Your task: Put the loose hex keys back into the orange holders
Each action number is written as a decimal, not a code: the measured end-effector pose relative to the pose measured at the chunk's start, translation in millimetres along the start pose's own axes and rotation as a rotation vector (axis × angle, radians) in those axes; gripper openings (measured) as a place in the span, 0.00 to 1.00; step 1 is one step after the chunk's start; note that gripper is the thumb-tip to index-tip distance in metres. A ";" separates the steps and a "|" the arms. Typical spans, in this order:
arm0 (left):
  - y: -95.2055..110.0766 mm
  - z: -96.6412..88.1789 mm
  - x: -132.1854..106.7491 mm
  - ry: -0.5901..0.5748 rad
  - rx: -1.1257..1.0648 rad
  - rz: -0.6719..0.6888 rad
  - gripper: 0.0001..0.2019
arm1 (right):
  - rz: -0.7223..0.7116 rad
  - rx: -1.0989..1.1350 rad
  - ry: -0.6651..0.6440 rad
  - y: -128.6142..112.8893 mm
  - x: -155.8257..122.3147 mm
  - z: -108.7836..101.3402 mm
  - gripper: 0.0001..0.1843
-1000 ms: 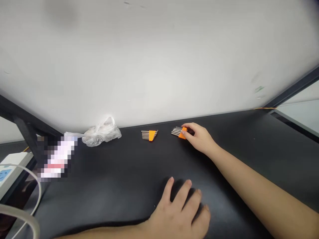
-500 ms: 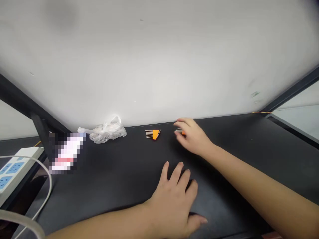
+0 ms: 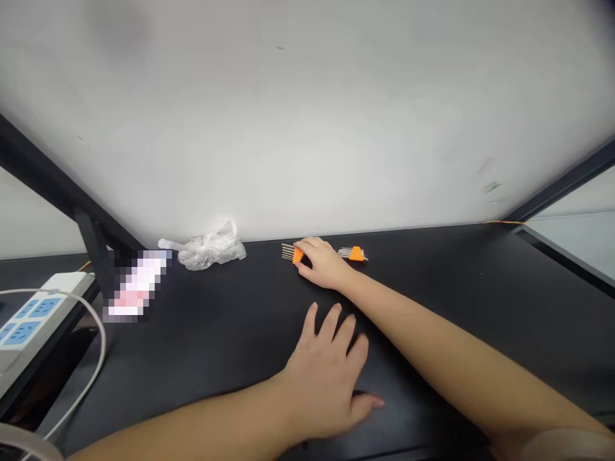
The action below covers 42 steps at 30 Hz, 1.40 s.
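Observation:
Two sets of metal hex keys in orange holders lie at the back of a black table (image 3: pixel 480 307), close to the white wall. My right hand (image 3: pixel 321 262) reaches over the left set (image 3: pixel 292 253), its fingers curled onto the orange holder. The right set (image 3: pixel 353 254) lies free just beyond my right wrist. Nearer to me, my left hand (image 3: pixel 331 374) rests flat on the table with its fingers spread and nothing in it.
A crumpled clear plastic bag (image 3: pixel 211 246) lies at the back left by the wall. A white power strip (image 3: pixel 33 315) with a cable sits at the left edge beside a black frame post (image 3: pixel 93 246). A blurred white and pink object (image 3: pixel 137 285) lies near the post.
My right hand let go of the right hex key set and moved left onto the left set. My left hand slid slightly forward. The view shifted a little to the left.

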State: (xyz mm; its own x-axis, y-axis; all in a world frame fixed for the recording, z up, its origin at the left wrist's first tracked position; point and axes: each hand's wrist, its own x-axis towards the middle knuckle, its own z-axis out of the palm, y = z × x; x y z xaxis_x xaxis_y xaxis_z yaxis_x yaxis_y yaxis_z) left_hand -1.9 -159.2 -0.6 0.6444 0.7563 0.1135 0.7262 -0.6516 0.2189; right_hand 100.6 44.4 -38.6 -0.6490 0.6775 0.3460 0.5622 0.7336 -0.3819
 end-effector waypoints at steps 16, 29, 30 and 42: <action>-17.2 -7.4 -5.0 -0.268 -0.199 0.021 0.52 | -0.006 -0.019 0.015 10.5 0.8 3.9 0.25; -31.9 12.5 -3.5 -0.220 -0.125 0.023 0.51 | 0.014 0.173 -0.024 12.3 6.6 0.0 0.26; -33.7 14.7 -3.8 -0.215 -0.112 0.035 0.50 | 0.019 0.204 -0.024 13.0 6.6 -0.2 0.27; -40.2 23.7 -7.7 -0.123 0.036 0.092 0.41 | 0.108 0.539 -0.033 19.0 8.3 -4.3 0.21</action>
State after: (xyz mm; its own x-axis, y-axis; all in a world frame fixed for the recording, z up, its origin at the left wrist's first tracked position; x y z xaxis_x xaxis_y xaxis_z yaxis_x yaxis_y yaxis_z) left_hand -30.4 -140.2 -33.3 0.7315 0.6818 0.0112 0.6695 -0.7212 0.1781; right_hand 108.1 64.1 -39.3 -0.6225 0.7393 0.2568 0.2898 0.5226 -0.8018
